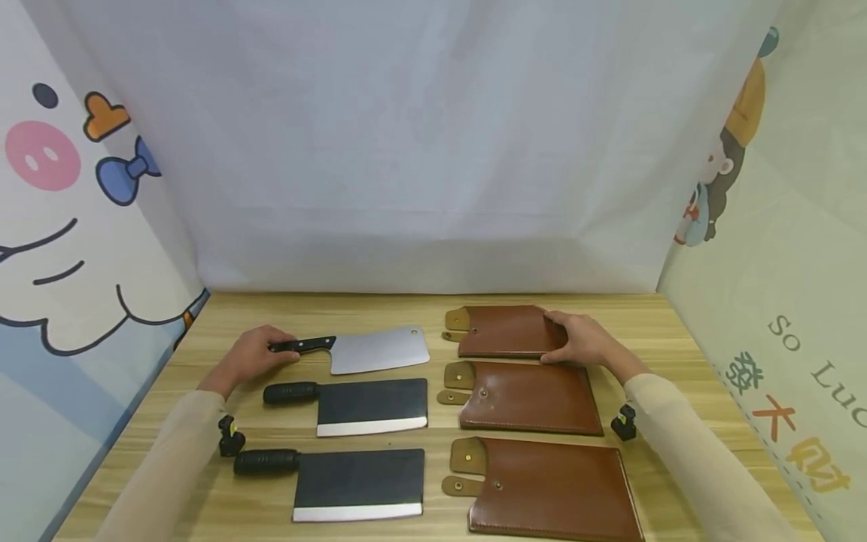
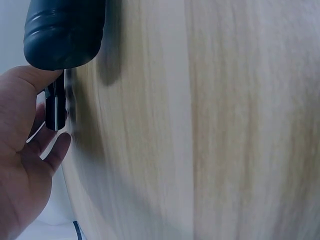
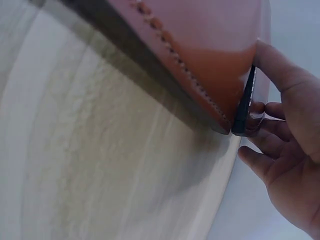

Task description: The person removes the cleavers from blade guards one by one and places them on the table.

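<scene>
At the back of the table lies a cleaver [image 1: 379, 351] with a silver blade and black riveted handle. My left hand [image 1: 254, 354] holds the end of that handle, thumb and fingers on its two sides; the left wrist view shows the handle [image 2: 55, 107] between them. My right hand [image 1: 584, 340] grips the right end of the back brown leather sheath [image 1: 504, 331], thumb on the near edge and fingers on the far one. In the right wrist view my thumb [image 3: 280, 65] touches this sheath. The sheath lies flat, with its snap straps pointing left.
Two dark-bladed cleavers, a middle one [image 1: 372, 405] and a front one [image 1: 359, 483], lie below the silver one. Right of them are a middle sheath [image 1: 531, 397] and a larger front sheath [image 1: 555, 485]. A white curtain [image 1: 433, 150] hangs behind the wooden table [image 1: 203, 324].
</scene>
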### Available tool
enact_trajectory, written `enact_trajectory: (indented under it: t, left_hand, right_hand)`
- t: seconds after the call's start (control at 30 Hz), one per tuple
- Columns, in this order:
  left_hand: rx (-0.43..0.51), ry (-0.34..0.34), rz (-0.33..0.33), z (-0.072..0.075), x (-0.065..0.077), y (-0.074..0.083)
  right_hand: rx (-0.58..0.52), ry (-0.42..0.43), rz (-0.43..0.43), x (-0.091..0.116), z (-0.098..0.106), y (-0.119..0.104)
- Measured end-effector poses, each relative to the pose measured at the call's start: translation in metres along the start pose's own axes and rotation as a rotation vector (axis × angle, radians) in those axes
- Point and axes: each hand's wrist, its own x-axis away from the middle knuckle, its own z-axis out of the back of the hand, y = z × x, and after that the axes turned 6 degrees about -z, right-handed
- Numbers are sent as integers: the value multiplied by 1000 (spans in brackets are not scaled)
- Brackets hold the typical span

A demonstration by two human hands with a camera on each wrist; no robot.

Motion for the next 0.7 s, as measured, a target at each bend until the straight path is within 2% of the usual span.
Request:
enact_trajectory:
  t: [0.23, 0.4, 0.53, 0.7]
  left_hand:
    - [35, -10, 38, 1, 0, -3]
    - [69, -28, 85, 7, 3, -1]
    - [88, 3, 101, 20, 4, 6]
    - [60, 61, 55, 36, 1, 27]
  right_hand:
    - [-9, 0, -12, -3, -4, 2]
    - [-30, 4, -3, 2, 0, 2]
    - [-29, 27, 3, 9, 7, 1]
    - [-13, 61, 31, 17, 15, -6]
